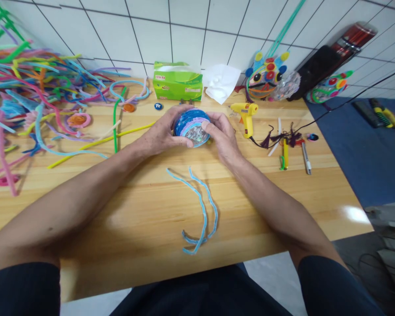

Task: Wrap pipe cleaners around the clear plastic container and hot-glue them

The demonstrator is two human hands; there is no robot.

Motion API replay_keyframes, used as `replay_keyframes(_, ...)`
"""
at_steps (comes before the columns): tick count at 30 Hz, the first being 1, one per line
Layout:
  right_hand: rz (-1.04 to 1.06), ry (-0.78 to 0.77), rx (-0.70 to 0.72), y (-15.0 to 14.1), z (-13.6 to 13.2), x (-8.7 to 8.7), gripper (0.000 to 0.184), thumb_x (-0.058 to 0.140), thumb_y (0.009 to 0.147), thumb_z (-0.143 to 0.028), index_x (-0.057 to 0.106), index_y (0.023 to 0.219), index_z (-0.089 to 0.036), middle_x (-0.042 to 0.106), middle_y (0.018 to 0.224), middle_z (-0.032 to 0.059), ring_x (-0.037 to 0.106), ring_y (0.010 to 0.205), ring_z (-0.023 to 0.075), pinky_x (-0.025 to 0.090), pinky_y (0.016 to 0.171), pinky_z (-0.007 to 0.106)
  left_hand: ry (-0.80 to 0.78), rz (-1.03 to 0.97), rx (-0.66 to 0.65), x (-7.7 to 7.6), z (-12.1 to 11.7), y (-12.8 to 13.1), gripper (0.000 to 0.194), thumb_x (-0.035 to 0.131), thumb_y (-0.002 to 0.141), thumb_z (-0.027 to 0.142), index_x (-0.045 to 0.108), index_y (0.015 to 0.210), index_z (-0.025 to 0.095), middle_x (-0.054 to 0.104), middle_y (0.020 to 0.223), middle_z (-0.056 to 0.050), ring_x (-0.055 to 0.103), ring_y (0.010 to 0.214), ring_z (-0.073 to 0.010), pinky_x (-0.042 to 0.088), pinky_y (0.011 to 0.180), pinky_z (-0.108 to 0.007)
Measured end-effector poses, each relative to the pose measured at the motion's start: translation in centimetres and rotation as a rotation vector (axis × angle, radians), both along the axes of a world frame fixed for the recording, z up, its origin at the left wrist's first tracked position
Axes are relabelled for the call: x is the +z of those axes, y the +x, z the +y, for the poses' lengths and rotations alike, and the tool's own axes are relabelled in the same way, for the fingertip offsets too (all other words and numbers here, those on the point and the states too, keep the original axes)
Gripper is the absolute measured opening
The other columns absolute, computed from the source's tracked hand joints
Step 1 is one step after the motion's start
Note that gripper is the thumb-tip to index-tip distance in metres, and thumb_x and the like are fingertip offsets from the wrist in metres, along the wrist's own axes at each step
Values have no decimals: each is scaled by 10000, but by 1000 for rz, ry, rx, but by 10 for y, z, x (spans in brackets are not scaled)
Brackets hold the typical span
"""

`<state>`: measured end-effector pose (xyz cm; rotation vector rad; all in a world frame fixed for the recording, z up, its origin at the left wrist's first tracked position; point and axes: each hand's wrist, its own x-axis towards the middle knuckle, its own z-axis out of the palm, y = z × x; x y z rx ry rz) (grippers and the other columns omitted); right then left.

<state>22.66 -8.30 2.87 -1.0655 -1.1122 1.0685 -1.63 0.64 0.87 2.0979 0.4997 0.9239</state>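
Note:
Between my two hands is a rounded clear piece (197, 133) wrapped with rows of dark blue, purple and light blue pipe cleaner; something shiny shows through its bare part. My left hand (169, 130) grips its left side, the thumb along the lower edge. On the right, my right hand (222, 131) holds it with the thumb pressed on its front. Two bent light blue pipe cleaners (204, 210) lie on the table nearer to me, crossing at their lower ends.
A heap of colourful pipe cleaners (46, 87) covers the table's left side. Behind stand a green tissue pack (177, 83) and a crumpled white tissue (221, 83). To the right are a yellow glue gun (246, 116), a decorated animal-face craft (266, 77), a thermos (335, 57) and a pen (306, 158).

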Motion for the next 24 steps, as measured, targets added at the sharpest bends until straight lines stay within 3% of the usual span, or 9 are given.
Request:
replay_keyframes(14,-26,14,-7,-2,-2,2,665,1001,793,-789,715,1173,-325,880,1276,11,804,1275,280,659,1193,475,71,-62,-68,-9,7,-2,1190,1066,838,805,524,1819,406,590,1841,-154,602,1730,-486,498,1458,-718)
replay_keyframes(24,-35,-4,-13,-1,0,4,668,1008,787,-797,733,1179,-332,887,1287,15,807,1311,295,673,1227,507,50,-5,56,-4,1,2,1330,1031,732,955,536,1819,370,566,1888,-177,526,1788,-511,427,1518,-707)
